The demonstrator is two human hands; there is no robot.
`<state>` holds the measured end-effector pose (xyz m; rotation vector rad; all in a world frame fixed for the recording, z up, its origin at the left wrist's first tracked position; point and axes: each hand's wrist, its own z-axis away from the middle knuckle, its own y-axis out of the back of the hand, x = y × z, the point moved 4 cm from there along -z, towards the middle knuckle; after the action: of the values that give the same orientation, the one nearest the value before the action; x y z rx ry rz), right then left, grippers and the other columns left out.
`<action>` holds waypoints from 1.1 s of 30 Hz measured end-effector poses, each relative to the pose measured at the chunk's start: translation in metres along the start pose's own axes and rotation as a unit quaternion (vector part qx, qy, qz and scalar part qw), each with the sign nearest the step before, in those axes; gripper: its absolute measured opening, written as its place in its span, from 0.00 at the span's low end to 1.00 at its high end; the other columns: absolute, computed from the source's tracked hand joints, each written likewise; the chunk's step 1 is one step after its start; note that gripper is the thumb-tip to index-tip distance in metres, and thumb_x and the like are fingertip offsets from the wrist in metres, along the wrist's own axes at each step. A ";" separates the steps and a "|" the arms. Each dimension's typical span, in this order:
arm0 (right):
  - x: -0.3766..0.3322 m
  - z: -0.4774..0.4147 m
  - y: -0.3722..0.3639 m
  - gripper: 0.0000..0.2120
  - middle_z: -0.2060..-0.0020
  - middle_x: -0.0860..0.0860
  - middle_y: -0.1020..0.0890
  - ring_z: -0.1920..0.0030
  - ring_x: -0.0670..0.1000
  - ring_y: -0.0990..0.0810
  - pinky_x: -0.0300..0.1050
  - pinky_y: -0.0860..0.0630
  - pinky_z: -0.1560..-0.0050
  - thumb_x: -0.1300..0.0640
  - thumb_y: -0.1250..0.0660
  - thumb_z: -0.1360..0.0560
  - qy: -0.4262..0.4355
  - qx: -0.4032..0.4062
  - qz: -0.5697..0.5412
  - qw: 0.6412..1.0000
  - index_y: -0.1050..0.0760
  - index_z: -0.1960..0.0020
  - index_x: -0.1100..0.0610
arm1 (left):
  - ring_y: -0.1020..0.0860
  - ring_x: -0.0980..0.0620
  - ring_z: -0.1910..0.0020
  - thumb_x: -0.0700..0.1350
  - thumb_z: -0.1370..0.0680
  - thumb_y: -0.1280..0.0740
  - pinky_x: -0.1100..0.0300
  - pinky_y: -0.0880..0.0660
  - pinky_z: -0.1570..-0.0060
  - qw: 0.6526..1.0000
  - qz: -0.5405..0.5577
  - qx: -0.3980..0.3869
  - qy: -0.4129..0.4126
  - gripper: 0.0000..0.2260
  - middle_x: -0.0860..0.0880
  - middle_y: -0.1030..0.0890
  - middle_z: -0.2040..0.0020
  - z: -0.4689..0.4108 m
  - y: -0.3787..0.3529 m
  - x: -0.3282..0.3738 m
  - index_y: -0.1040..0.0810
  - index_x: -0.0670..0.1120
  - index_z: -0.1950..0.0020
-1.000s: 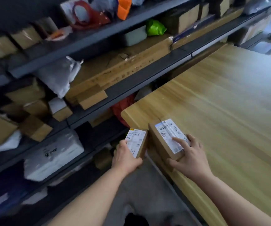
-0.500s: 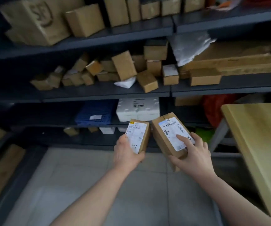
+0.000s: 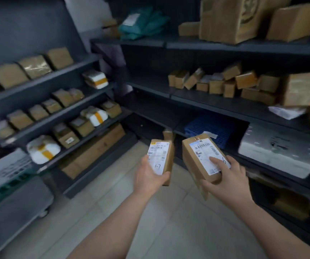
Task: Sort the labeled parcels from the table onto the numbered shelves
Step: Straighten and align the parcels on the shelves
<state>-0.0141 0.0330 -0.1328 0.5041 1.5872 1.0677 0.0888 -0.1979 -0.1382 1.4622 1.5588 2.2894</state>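
You are at the carry step: both parcels are off the table and held in front of you over the tiled floor (image 3: 150,221), facing the corner where two shelving units meet. Your left hand (image 3: 148,177) grasps the small parcel (image 3: 166,156) from below, thumb on its label, which bears the handwritten mark 1-7; your right hand (image 3: 228,178) grasps the larger parcel (image 3: 193,156), thumb pressed on its label beside a handwritten 6; the parcels are just beside each other, not touching; neither is on a shelf yet. The next move likely calls for matching each mark to a shelf number; no numbers are legible on the left shelving unit (image 3: 44,119) or the facing shelving unit (image 3: 215,106); confirm the number first; place one parcel at a time.
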 end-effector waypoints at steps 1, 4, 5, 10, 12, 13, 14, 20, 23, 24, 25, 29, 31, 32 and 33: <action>-0.016 -0.006 -0.008 0.37 0.27 0.52 0.41 0.31 0.56 0.41 0.54 0.39 0.30 0.37 0.30 0.35 0.017 -0.008 -0.001 1.000 0.37 0.28 0.39 | 0.25 0.49 0.41 0.58 0.38 0.25 0.53 0.24 0.46 1.000 0.001 0.013 0.017 0.41 0.51 0.26 0.38 -0.006 0.013 -0.012 0.36 0.48 0.29; -0.061 -0.026 -0.029 0.38 0.27 0.52 0.43 0.30 0.55 0.42 0.55 0.40 0.29 0.36 0.29 0.35 0.066 -0.034 0.002 0.997 0.38 0.28 0.39 | 0.27 0.48 0.38 0.60 0.37 0.27 0.52 0.26 0.44 0.997 -0.005 0.049 0.060 0.42 0.50 0.27 0.36 -0.021 0.049 -0.042 0.38 0.49 0.27; -0.074 -0.034 -0.035 0.38 0.26 0.51 0.43 0.30 0.55 0.42 0.55 0.40 0.29 0.36 0.29 0.35 0.080 -0.039 0.000 0.996 0.38 0.28 0.39 | 0.27 0.48 0.37 0.60 0.36 0.26 0.52 0.26 0.43 0.996 -0.009 0.061 0.069 0.42 0.49 0.28 0.35 -0.026 0.058 -0.050 0.38 0.49 0.26; -0.125 -0.078 -0.065 0.39 0.27 0.50 0.44 0.30 0.54 0.43 0.58 0.37 0.30 0.37 0.29 0.35 0.138 -0.069 -0.012 0.988 0.38 0.28 0.40 | 0.28 0.48 0.39 0.59 0.35 0.26 0.49 0.25 0.43 0.989 -0.011 0.106 0.107 0.41 0.49 0.29 0.36 -0.057 0.090 -0.077 0.39 0.48 0.27; -0.141 -0.101 -0.078 0.39 0.27 0.50 0.45 0.30 0.54 0.43 0.58 0.36 0.31 0.37 0.28 0.35 0.155 -0.080 -0.026 0.984 0.38 0.28 0.41 | 0.28 0.49 0.40 0.59 0.35 0.26 0.49 0.25 0.43 0.986 -0.006 0.113 0.126 0.41 0.49 0.29 0.36 -0.075 0.096 -0.083 0.39 0.49 0.26; -0.148 -0.115 -0.084 0.38 0.27 0.50 0.45 0.30 0.54 0.43 0.58 0.36 0.31 0.38 0.28 0.35 0.166 -0.084 -0.031 0.982 0.38 0.28 0.41 | 0.27 0.49 0.40 0.59 0.35 0.27 0.49 0.24 0.43 0.984 -0.007 0.119 0.134 0.42 0.49 0.30 0.36 -0.086 0.099 -0.085 0.40 0.49 0.26; -0.155 -0.129 -0.090 0.38 0.27 0.50 0.44 0.30 0.54 0.43 0.57 0.37 0.30 0.38 0.28 0.35 0.177 -0.087 -0.034 0.980 0.37 0.28 0.41 | 0.27 0.48 0.40 0.59 0.35 0.27 0.48 0.24 0.43 0.982 -0.009 0.126 0.141 0.42 0.49 0.30 0.36 -0.098 0.100 -0.087 0.40 0.50 0.26; -0.199 -0.233 -0.113 0.37 0.26 0.51 0.46 0.29 0.54 0.45 0.55 0.40 0.29 0.38 0.28 0.34 0.225 -0.119 -0.040 0.966 0.37 0.28 0.40 | 0.28 0.49 0.39 0.60 0.35 0.27 0.48 0.23 0.44 0.969 -0.017 0.160 0.189 0.43 0.49 0.30 0.34 -0.180 0.108 -0.079 0.41 0.50 0.25; -0.225 -0.279 -0.117 0.37 0.26 0.51 0.45 0.30 0.54 0.44 0.53 0.41 0.30 0.38 0.28 0.34 0.267 -0.125 -0.028 0.955 0.37 0.28 0.41 | 0.28 0.49 0.39 0.61 0.36 0.28 0.48 0.23 0.44 0.963 -0.025 0.181 0.200 0.43 0.49 0.29 0.34 -0.219 0.118 -0.068 0.40 0.50 0.26; -0.234 -0.294 -0.117 0.37 0.26 0.51 0.45 0.30 0.54 0.44 0.53 0.40 0.30 0.39 0.29 0.34 0.281 -0.125 -0.025 0.951 0.37 0.28 0.41 | 0.27 0.49 0.39 0.62 0.36 0.28 0.48 0.23 0.45 0.961 -0.025 0.186 0.201 0.43 0.49 0.29 0.34 -0.231 0.121 -0.065 0.40 0.51 0.26; -0.242 -0.309 -0.118 0.37 0.26 0.52 0.45 0.30 0.54 0.44 0.53 0.40 0.31 0.39 0.28 0.34 0.290 -0.125 -0.023 0.948 0.36 0.28 0.41 | 0.27 0.49 0.39 0.62 0.37 0.28 0.48 0.23 0.45 0.960 -0.025 0.191 0.203 0.43 0.49 0.29 0.34 -0.243 0.123 -0.062 0.40 0.51 0.26; -0.269 -0.350 -0.130 0.37 0.26 0.52 0.44 0.29 0.55 0.44 0.54 0.40 0.31 0.39 0.28 0.34 0.309 -0.142 -0.023 0.940 0.36 0.28 0.41 | 0.27 0.48 0.39 0.61 0.36 0.27 0.47 0.23 0.44 0.954 -0.037 0.199 0.221 0.42 0.49 0.29 0.34 -0.276 0.132 -0.059 0.39 0.51 0.27; -0.282 -0.365 -0.137 0.37 0.26 0.53 0.44 0.29 0.56 0.44 0.55 0.40 0.31 0.39 0.28 0.34 0.317 -0.147 -0.024 0.937 0.37 0.28 0.41 | 0.27 0.47 0.39 0.61 0.36 0.26 0.46 0.24 0.43 0.951 -0.041 0.204 0.228 0.42 0.48 0.28 0.35 -0.291 0.138 -0.063 0.38 0.50 0.27; -0.289 -0.372 -0.141 0.37 0.26 0.52 0.44 0.29 0.56 0.44 0.55 0.40 0.31 0.39 0.28 0.34 0.320 -0.149 -0.024 0.935 0.37 0.28 0.41 | 0.27 0.47 0.39 0.61 0.36 0.26 0.46 0.24 0.44 0.950 -0.040 0.205 0.232 0.42 0.48 0.28 0.35 -0.299 0.141 -0.065 0.38 0.50 0.27; -0.295 -0.380 -0.145 0.37 0.26 0.52 0.44 0.29 0.56 0.43 0.55 0.40 0.31 0.38 0.29 0.34 0.321 -0.152 -0.024 0.934 0.37 0.28 0.41 | 0.26 0.47 0.40 0.61 0.37 0.26 0.46 0.23 0.45 0.949 -0.039 0.205 0.236 0.43 0.47 0.28 0.35 -0.307 0.144 -0.068 0.38 0.50 0.27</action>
<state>-0.2461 -0.4108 -0.0973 -0.1187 1.9229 1.5050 -0.0183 -0.5242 -0.1000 0.8978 2.2858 2.5009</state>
